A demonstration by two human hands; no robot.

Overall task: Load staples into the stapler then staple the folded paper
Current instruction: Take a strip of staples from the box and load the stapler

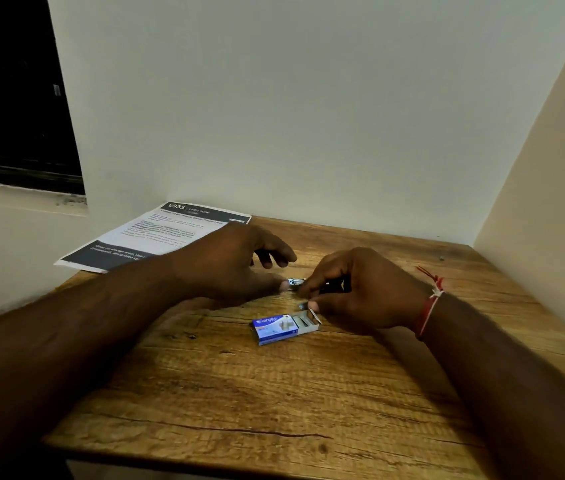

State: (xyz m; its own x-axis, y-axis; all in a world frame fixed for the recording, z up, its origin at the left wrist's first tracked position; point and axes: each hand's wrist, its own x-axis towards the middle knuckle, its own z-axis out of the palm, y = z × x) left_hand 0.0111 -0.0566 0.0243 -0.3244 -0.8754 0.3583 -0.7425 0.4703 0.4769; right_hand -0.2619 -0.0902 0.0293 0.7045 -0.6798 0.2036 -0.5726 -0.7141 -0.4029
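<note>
**Stapler held between both hands; staple box open**

Right hand [367,292]: fingers curled round the stapler [296,284], gripping it just above the table [239,393]. The fingers hide most of the stapler body, and only a metallic end shows. A red-and-white thread band [430,303] sits on this wrist.

Left hand [236,261]: thumb tip touches the exposed metallic end. The other fingers are loosely bent and spread, clear of the stapler, holding nothing. Whether the stapler's magazine is open cannot be told.

Staple box [284,328]: blue, lying on the table just in front of the right thumb. Its tray is slid out to the right, with staple strips visible inside.

Paper [156,233]: printed sheet lying at the table's far left corner, behind the left forearm, well apart from the stapler.

Surroundings: pale wall [308,116] behind the table, dark window [14,91] at upper left
</note>
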